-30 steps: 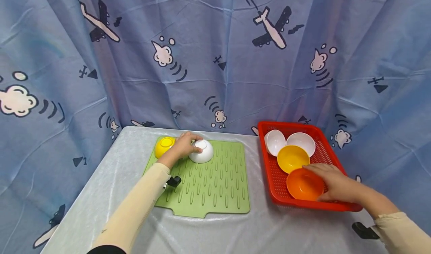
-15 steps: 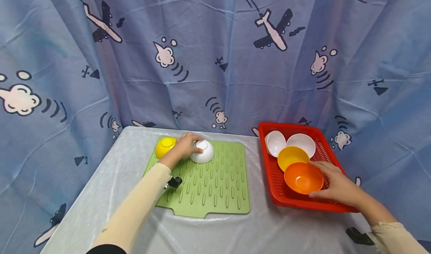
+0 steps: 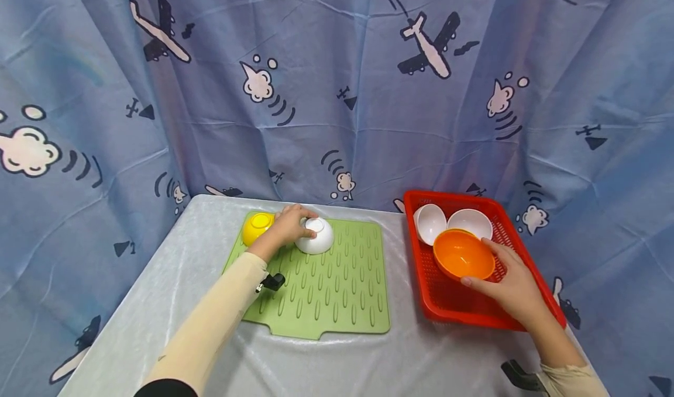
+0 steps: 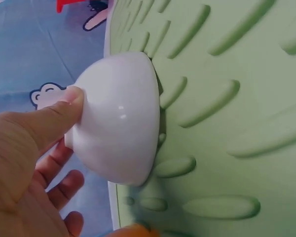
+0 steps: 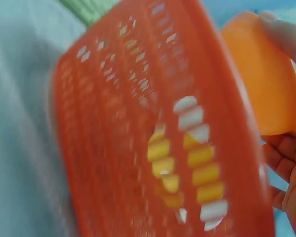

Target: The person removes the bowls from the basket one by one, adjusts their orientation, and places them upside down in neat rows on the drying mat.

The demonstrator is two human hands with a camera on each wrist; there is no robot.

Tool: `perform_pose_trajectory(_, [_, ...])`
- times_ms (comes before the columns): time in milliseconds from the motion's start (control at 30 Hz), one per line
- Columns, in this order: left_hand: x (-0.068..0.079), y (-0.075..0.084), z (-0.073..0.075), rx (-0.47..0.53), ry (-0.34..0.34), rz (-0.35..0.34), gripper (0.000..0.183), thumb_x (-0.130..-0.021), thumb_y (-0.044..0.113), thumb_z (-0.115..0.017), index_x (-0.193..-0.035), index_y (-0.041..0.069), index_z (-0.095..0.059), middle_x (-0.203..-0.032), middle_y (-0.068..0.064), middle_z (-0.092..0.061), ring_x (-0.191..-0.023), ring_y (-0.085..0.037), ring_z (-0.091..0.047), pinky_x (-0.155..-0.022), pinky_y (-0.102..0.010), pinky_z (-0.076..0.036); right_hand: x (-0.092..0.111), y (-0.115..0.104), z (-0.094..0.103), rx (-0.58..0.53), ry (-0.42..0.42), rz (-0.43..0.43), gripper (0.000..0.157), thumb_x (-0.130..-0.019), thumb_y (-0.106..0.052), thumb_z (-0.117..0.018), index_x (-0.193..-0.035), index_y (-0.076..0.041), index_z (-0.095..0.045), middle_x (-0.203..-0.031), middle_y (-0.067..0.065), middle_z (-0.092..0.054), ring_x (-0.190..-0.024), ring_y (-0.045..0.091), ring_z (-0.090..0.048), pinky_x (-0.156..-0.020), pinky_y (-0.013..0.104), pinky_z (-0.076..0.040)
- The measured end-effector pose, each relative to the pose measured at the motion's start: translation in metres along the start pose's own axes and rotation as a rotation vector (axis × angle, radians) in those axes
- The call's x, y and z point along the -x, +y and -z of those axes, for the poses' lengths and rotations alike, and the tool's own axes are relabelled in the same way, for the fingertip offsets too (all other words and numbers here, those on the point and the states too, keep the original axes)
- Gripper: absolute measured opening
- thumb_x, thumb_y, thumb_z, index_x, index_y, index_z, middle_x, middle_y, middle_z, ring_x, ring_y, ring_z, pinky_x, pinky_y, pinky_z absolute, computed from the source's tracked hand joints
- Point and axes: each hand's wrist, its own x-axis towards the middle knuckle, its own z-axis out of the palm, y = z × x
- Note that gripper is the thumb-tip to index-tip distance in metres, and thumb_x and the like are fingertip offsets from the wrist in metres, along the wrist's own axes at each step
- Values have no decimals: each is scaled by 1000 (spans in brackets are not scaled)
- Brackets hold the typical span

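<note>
An upside-down white bowl (image 3: 322, 242) rests on the green drying mat (image 3: 337, 303). My left hand (image 3: 286, 227) pinches its base ring; the left wrist view shows the thumb pressed on the white bowl (image 4: 116, 118). Left of that hand sits a yellow bowl (image 3: 255, 228), also upside down. Over at the red basket (image 3: 437, 312), my right hand (image 3: 513, 283) holds an orange bowl (image 3: 463, 256) by its rim, thumb in front and fingers behind. That orange bowl (image 5: 264, 74) is above the basket's rim in the right wrist view. It mostly hides another yellow bowl in the head view.
Two white bowls, one at the left (image 3: 430, 224) and one at the back (image 3: 471, 223), lie in the basket. A pale cloth (image 3: 210, 268) covers the table, and a blue curtain (image 3: 295, 151) with printed planes hangs close behind it.
My right hand has lifted the orange bowl from the front of the basket and carried it back and left, over the yellow bowl. My left hand stays on the white bowl.
</note>
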Motion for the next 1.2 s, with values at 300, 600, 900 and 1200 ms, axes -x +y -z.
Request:
perform_pose_trajectory(300, [14,-1,9,10,-52,-15,61,-90,29,-80,-146,19,-59,-148,-9,-54,-138,-34,-42,-108,-56,-31,4,-44,-24,-82,18,35,98,-76,-42,-90,-157,-16,-41,-151,17,-45,-131,38,-46,-100,30,-49])
perform_pose_trajectory(600, [36,1,17,172,-1,-92,61,-93,32,-77,-147,14,-56,-153,-9,-51,-140,-37,-43,-112,-59,-36,-2,-81,-65,-206,15,157,97,-72,-34,-94,-153,-13,-47,-147,14,-49,-129,34,-47,-105,66,-41])
perform_pose_trajectory(900, [84,35,19,650,-80,-134,51,-101,32,-67,-147,13,-55,-149,-11,-54,-137,-35,-48,-107,-50,-45,-5,-105,-103,-295,-43,199,101,-66,-35,-97,-152,-13,-48,-147,9,-50,-133,30,-48,-112,61,-38])
perform_pose_trajectory(1200, [126,53,1,917,-204,-74,57,-107,37,-54,-152,3,-44,-150,-14,-52,-137,-41,-44,-97,-42,-40,-6,-124,-125,-334,-63,285,103,-62,-33,-100,-150,-14,-51,-150,12,-49,-139,36,-45,-108,69,-38])
